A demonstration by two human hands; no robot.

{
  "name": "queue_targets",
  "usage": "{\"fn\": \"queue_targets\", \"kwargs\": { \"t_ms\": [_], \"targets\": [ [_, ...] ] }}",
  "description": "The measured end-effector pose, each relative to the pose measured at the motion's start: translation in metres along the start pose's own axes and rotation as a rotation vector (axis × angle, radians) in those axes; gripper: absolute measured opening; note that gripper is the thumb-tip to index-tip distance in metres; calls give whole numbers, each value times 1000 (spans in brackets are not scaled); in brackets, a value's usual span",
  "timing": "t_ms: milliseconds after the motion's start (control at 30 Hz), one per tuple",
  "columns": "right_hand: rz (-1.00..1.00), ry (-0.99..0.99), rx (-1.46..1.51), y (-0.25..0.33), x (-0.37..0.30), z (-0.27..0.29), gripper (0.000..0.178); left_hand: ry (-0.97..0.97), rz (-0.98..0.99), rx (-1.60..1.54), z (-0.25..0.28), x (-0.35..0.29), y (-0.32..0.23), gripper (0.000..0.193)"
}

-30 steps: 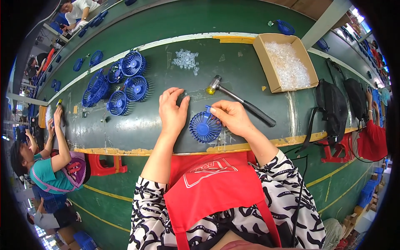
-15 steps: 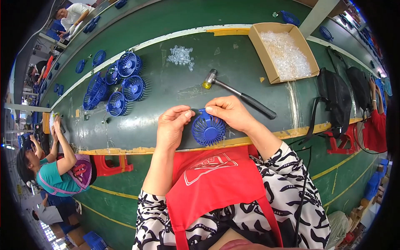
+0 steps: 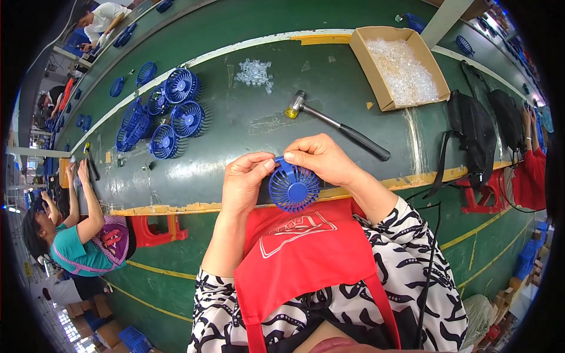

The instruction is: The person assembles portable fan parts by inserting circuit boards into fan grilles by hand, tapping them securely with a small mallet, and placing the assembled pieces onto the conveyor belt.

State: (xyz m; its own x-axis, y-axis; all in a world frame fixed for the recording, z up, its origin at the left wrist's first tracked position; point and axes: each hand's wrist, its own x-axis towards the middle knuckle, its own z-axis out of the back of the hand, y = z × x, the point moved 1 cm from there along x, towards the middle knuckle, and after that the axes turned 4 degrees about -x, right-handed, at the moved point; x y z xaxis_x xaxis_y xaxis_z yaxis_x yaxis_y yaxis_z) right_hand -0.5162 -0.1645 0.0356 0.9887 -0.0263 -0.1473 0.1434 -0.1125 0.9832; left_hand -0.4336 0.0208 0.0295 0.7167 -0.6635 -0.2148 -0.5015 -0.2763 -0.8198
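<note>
The right hand (image 3: 322,160) pinches the tab of a round, slatted, blue plastic fan cover (image 3: 296,191) before the red cloth apron (image 3: 306,253). Beside the tab, the left hand's (image 3: 244,179) thumb and forefinger close together; their contents I cannot tell.

Fan grille (image 3: 295,191) before hammer (image 3: 341,126); grille cluster (image 3: 182,120) left, carton (image 3: 371,76) right.

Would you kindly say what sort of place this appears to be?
Probably a factory assembly floor: blue fan-like parts lie grouped on a green workbench with a carton of clear pieces and a co-worker in teal.
</note>
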Motion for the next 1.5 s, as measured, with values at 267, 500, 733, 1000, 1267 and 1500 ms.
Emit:
{"fn": "queue_targets", "kwargs": {
  "t_ms": [267,500,733,1000,1267,1500],
  "targets": [
    [-39,-27,-129,4,2,-4,21,-46,-133,389,-6,-7,-1,17],
    [-45,34,-117,2,11,1,21,-134,-108,214,-18,4,4,14],
    [-128,-2,-182,12,18,6,15,-153,74,28,2,12,3,16],
    [47,7,-396,11,52,-9,17,-251,70,25,17,19,-7,14],
    [438,-81,-508,-6,76,-13,17,-408,-207,230,46,45,-84,10],
    [460,-41,-436,-6,78,-10,13,-349,-604,851,-3,145,-138,18]
  ]
}}
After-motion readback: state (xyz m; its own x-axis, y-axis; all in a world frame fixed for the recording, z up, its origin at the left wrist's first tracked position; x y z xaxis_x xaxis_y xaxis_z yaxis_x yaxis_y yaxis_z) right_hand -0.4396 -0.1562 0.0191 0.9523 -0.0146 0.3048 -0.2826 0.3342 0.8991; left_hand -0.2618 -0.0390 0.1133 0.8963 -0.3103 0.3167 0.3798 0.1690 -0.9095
